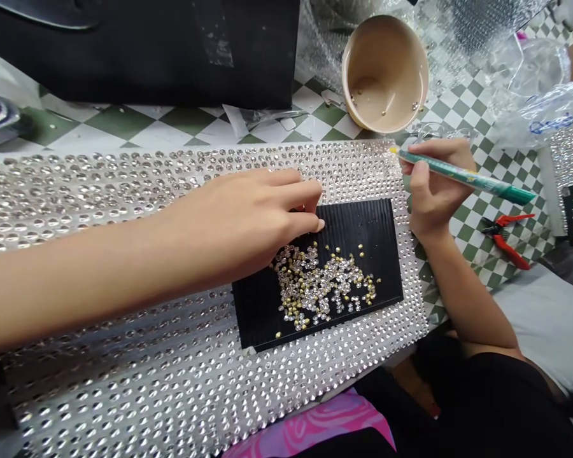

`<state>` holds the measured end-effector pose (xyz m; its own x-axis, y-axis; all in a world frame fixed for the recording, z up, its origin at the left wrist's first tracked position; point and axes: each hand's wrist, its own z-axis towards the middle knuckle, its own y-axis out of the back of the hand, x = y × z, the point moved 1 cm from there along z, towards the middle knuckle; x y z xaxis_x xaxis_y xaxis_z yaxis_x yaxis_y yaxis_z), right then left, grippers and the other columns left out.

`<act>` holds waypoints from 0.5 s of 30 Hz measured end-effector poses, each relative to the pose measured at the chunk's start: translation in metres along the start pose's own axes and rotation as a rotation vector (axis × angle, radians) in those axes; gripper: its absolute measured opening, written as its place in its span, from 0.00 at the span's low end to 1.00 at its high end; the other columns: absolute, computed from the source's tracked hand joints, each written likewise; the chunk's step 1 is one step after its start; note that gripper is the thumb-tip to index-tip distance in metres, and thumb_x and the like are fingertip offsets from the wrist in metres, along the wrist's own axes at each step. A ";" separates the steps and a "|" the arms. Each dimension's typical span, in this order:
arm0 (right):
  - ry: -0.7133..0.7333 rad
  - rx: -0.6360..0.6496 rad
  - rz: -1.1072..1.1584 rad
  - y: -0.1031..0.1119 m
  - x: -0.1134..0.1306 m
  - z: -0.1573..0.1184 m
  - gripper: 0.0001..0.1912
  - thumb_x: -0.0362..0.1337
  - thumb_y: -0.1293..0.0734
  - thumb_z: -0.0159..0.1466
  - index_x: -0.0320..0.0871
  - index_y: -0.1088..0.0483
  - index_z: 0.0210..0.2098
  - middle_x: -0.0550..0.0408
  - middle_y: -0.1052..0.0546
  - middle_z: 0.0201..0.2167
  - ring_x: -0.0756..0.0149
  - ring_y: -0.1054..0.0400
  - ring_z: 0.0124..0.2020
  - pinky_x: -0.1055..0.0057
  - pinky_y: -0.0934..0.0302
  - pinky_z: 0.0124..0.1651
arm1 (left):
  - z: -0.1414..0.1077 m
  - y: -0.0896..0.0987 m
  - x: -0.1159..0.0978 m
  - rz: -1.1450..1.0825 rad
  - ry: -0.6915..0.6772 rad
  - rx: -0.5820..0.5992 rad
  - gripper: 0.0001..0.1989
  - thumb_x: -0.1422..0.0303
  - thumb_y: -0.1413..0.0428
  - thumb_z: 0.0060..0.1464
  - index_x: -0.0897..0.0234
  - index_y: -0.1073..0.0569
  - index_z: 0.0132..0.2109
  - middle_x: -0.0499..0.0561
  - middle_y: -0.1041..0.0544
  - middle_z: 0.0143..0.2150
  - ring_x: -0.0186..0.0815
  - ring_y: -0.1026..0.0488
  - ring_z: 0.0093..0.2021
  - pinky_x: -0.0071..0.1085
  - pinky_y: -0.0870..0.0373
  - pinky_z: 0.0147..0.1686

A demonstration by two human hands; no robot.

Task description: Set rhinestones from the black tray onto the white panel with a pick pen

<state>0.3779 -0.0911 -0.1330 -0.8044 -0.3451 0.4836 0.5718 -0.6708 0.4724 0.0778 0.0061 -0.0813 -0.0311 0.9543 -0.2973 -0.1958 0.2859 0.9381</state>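
My right hand [434, 178] is closed around a green pen [477, 181], its yellow tip touching or just over the top right corner of a rhinestone-covered sheet [172, 381]. A black ridged tray [358, 226] rests on the sheet, bearing loose clear and gold-backed rhinestones [319, 283]. Over the tray's upper left edge is my left hand [277, 207], fingers bent and drawn together; anything between the fingertips is too small to make out.
A beige cup [386, 76] with a few stones inside stands beyond the sheet. Red-handled pliers [506, 238] lie at the right on the checkered cloth [128, 121]. A large black object [172, 57] fills the upper left, and clear plastic wrap [530, 108] lies at the upper right.
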 end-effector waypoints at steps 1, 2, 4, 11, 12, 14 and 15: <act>0.013 -0.016 -0.003 -0.001 -0.004 -0.001 0.09 0.48 0.33 0.77 0.55 0.22 0.48 0.53 0.21 0.40 0.61 0.22 0.35 0.58 0.20 0.38 | 0.000 0.000 0.001 0.009 0.015 -0.001 0.27 0.86 0.57 0.62 0.60 0.18 0.52 0.52 0.17 0.50 0.41 0.24 0.49 0.38 0.29 0.49; 0.021 -0.027 -0.011 -0.001 -0.008 -0.002 0.10 0.50 0.33 0.76 0.55 0.22 0.48 0.53 0.20 0.40 0.61 0.21 0.34 0.58 0.20 0.37 | 0.000 0.001 0.002 0.018 0.020 -0.002 0.28 0.86 0.58 0.63 0.60 0.19 0.52 0.52 0.17 0.50 0.41 0.24 0.50 0.38 0.29 0.49; 0.018 -0.026 -0.037 -0.001 -0.014 -0.002 0.11 0.51 0.33 0.76 0.54 0.22 0.48 0.53 0.20 0.40 0.60 0.21 0.34 0.59 0.20 0.36 | 0.000 0.001 0.004 0.021 -0.020 0.003 0.27 0.85 0.59 0.64 0.60 0.19 0.52 0.52 0.17 0.50 0.40 0.24 0.50 0.38 0.29 0.48; 0.052 0.001 -0.040 0.000 -0.011 -0.001 0.13 0.52 0.33 0.76 0.53 0.21 0.46 0.54 0.22 0.36 0.62 0.24 0.33 0.62 0.25 0.33 | -0.002 0.000 0.014 0.016 -0.111 0.015 0.24 0.81 0.58 0.66 0.60 0.21 0.54 0.53 0.18 0.50 0.41 0.24 0.49 0.38 0.29 0.46; 0.053 0.000 -0.036 -0.001 -0.010 0.000 0.13 0.52 0.33 0.76 0.53 0.21 0.46 0.54 0.22 0.35 0.63 0.25 0.32 0.63 0.27 0.31 | -0.002 0.000 0.014 0.017 -0.115 0.010 0.24 0.82 0.58 0.66 0.60 0.21 0.54 0.53 0.18 0.50 0.41 0.24 0.49 0.38 0.29 0.46; 0.052 0.001 -0.040 -0.001 -0.010 0.000 0.13 0.52 0.33 0.76 0.53 0.21 0.46 0.54 0.23 0.35 0.63 0.26 0.31 0.63 0.29 0.30 | -0.003 0.000 0.013 0.020 -0.120 0.011 0.24 0.82 0.57 0.65 0.61 0.21 0.53 0.53 0.18 0.50 0.42 0.24 0.49 0.38 0.28 0.46; 0.051 0.004 -0.047 -0.001 -0.010 0.000 0.13 0.53 0.33 0.76 0.53 0.21 0.45 0.54 0.23 0.34 0.63 0.26 0.31 0.62 0.28 0.31 | -0.003 0.000 0.013 0.021 -0.116 0.016 0.24 0.82 0.57 0.64 0.60 0.21 0.53 0.53 0.18 0.50 0.42 0.24 0.49 0.38 0.28 0.46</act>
<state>0.3848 -0.0872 -0.1386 -0.8375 -0.3466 0.4225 0.5338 -0.6845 0.4965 0.0743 0.0181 -0.0857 0.0793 0.9634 -0.2559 -0.1811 0.2664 0.9467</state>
